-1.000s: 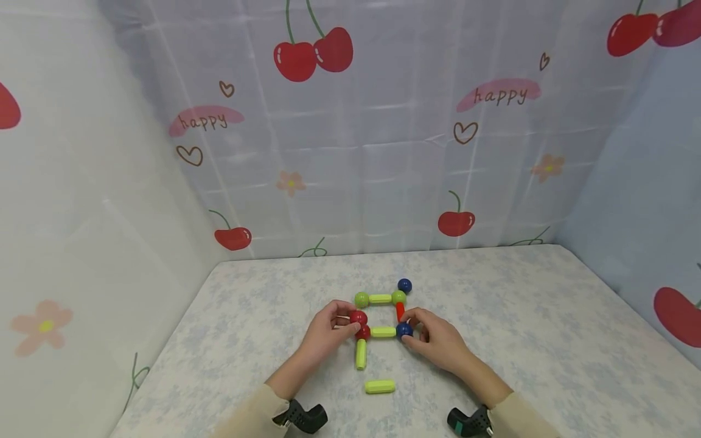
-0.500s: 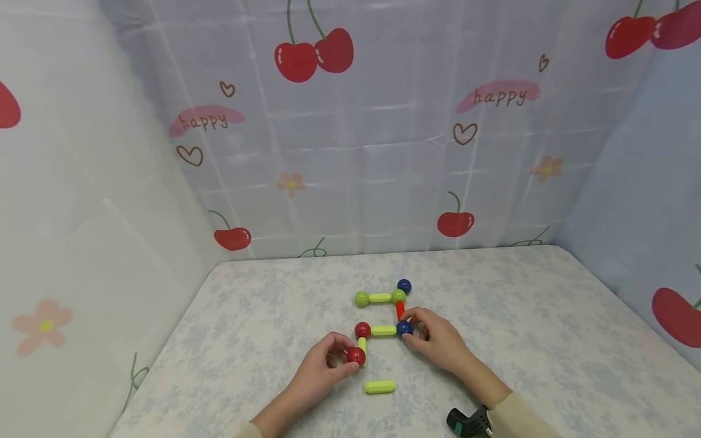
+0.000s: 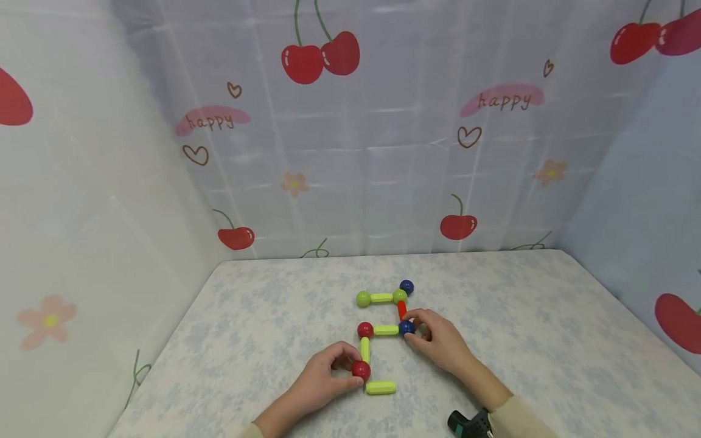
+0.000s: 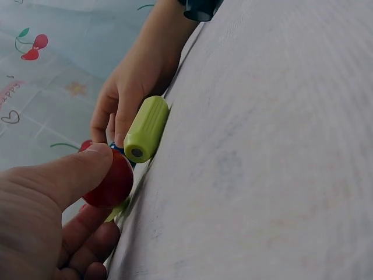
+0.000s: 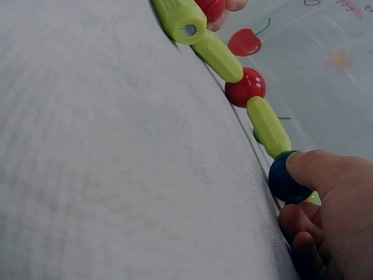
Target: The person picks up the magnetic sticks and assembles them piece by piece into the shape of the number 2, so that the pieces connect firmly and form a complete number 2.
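Between thumb and fingers, my left hand [image 3: 323, 378] pinches a shiny red ball [image 3: 361, 370] at the near end of an upright-running green rod [image 3: 365, 349]. That rod leads to a second red ball [image 3: 365, 330], then a sideways green rod [image 3: 386, 330] and a blue ball [image 3: 406, 328]. My right hand [image 3: 442, 342] pinches this blue ball; the right wrist view shows the thumb on it [image 5: 288, 178]. Close beside the left hand's ball lies another green rod [image 4: 145, 129], with a grey tip in its end. Whether it touches the ball, I cannot tell.
Beyond the blue ball, a red rod [image 3: 402, 309] runs to a green ball [image 3: 400, 296]. From there a green rod [image 3: 381, 297] reaches another green ball [image 3: 363, 298]. A second blue ball [image 3: 407, 286] sits behind. A cherry-print curtain [image 3: 383, 182] surrounds the table [image 3: 263, 316].
My left hand has brought its red ball toward me, from beside the other red ball to the near end of the green rod. The right hand stays at the blue ball.
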{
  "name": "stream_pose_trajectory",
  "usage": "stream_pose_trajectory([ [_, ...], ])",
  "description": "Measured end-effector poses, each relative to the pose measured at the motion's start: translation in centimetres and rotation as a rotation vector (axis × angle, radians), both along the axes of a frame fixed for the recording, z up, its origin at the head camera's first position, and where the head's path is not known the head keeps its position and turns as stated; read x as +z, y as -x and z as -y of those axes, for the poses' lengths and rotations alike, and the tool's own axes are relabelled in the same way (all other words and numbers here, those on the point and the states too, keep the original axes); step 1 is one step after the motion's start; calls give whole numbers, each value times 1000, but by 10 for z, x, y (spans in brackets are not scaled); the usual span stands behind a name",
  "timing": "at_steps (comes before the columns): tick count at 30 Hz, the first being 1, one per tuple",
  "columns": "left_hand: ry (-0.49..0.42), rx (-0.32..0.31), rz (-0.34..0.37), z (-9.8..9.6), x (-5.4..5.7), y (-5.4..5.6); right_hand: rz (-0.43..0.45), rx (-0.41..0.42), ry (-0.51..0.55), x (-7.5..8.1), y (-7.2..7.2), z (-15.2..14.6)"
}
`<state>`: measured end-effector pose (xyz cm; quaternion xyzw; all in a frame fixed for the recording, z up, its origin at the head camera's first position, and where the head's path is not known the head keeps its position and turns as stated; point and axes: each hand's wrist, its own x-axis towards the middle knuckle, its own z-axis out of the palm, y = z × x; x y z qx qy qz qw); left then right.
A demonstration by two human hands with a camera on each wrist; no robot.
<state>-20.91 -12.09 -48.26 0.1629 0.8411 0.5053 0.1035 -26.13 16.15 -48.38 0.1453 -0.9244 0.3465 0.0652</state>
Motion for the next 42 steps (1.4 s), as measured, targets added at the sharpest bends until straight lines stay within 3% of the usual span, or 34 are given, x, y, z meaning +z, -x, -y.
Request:
stream_pose_trajectory([
  [12,52,-28,-99,-2,-3,1,-41,12,-16,4,1,-2],
  [19,51,-35,-151,-3,-5,0,-152,-7,-58,23,-3,9],
  [25,45,-45,-172,-1,-5,-1,-143,101,-60,34,4,38],
  [31,14,-68,-188,-2,-7,-2,-115,212,-34,27,12,57],
  [42,38,-72,-220,1,-3,-3,-232,175,-103,14,9,65],
])
